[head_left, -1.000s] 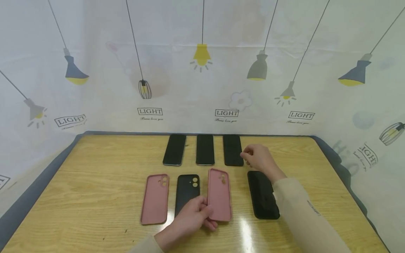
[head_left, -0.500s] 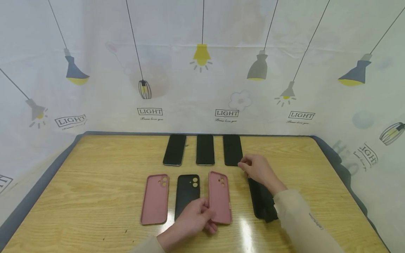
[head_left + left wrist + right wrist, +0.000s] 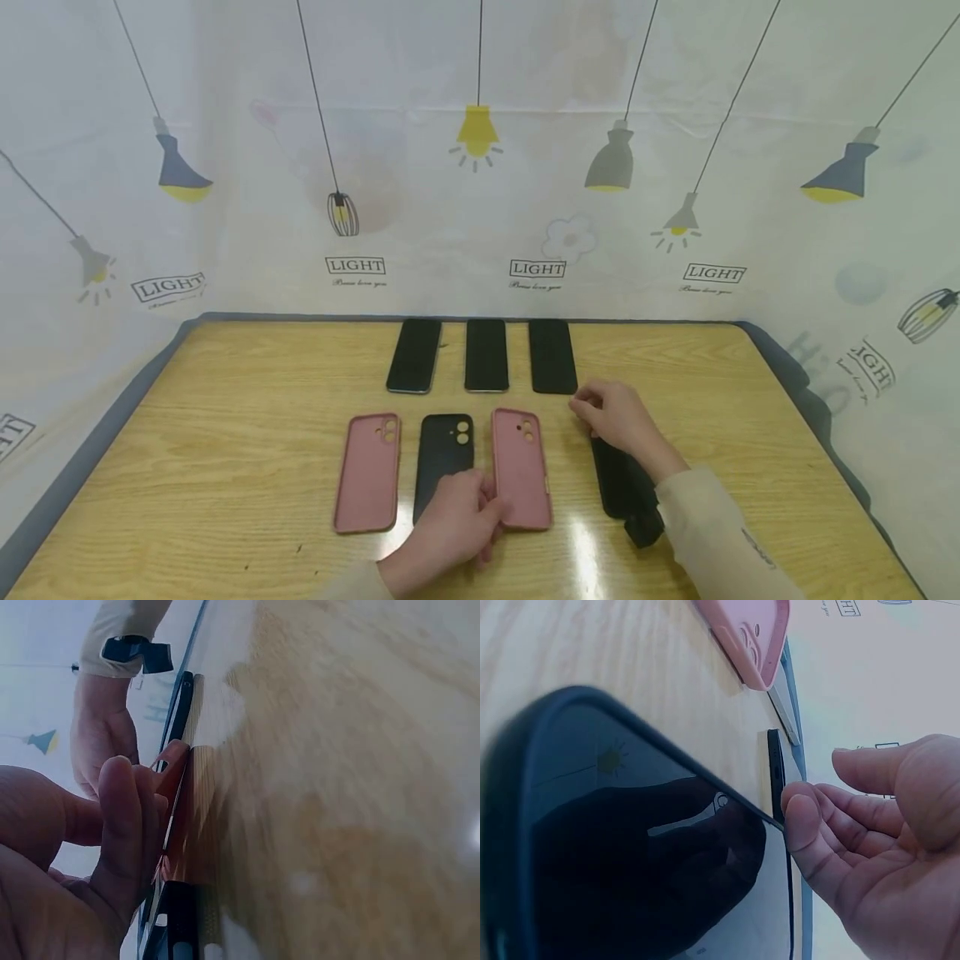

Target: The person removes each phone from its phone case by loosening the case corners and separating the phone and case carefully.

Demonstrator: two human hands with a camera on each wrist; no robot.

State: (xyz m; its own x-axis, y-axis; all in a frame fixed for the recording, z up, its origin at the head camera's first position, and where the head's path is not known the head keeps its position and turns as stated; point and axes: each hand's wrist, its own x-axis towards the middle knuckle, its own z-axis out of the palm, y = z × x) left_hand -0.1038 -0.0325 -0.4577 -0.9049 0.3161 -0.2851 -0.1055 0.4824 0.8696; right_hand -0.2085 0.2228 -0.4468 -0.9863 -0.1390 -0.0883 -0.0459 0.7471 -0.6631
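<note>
My left hand pinches the lower left edge of a pink phone case, which lies hollow side up, camera holes at the far end. In the left wrist view the pink case is slightly tilted over the table, and my fingers hide part of it. My right hand hovers at the far end of a phone in a black case. Its fingers are loosely curled with nothing between them. In the right wrist view the thumb stands apart from the fingers, and the glossy screen reflects the hand.
Left of the held case lie a black phone case and another pink phone case. Three dark phones, left, middle and right, line the back of the wooden table. A printed curtain hangs behind.
My right hand has come back from beside the rear right phone to over the black-cased phone. The pink case in my left hand has been lowered and lies flatter.
</note>
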